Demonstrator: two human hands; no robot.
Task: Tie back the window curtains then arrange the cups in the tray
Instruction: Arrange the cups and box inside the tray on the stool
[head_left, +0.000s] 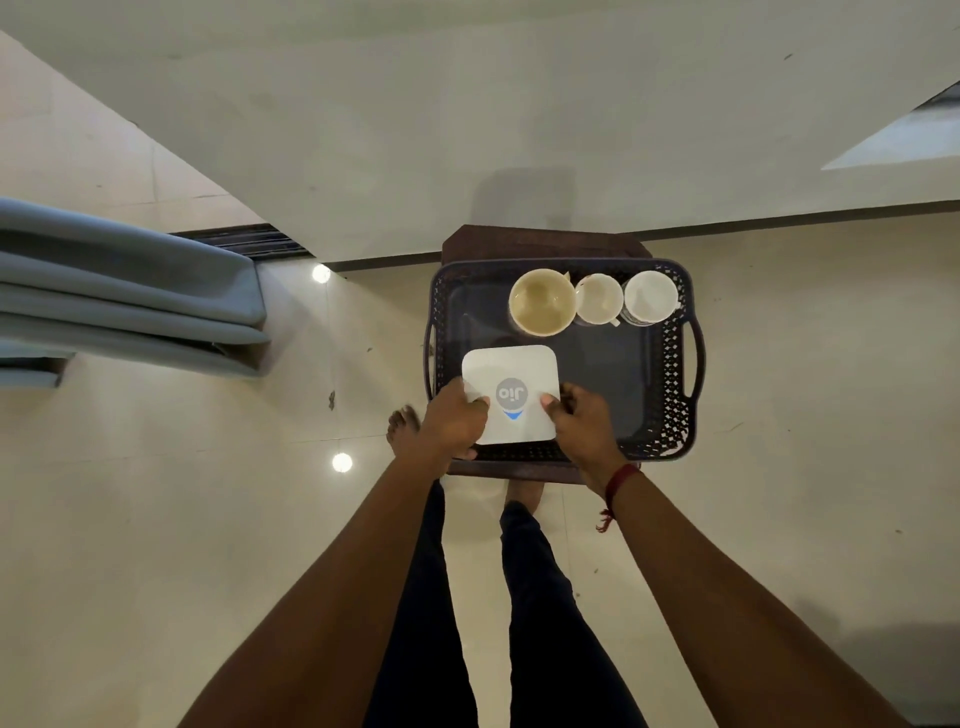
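A dark plastic tray (670, 364) with latticed walls and side handles rests on a small brown stool. Three cups stand in a row along its far side: a large cream cup (542, 302), a small white cup (598, 298) and a white cup (650, 296) at the right. A white square box with a grey round logo (511, 379) lies in the tray's near left part. My left hand (454, 421) grips the box's left near edge and my right hand (576, 421) grips its right near edge. Grey-blue curtain folds (130, 291) hang at the left.
The brown stool (545, 241) stands against a pale wall with a dark skirting. The glossy tiled floor (208, 519) reflects two ceiling lights. My legs and bare feet are right below the tray. A dark window track runs behind the curtain.
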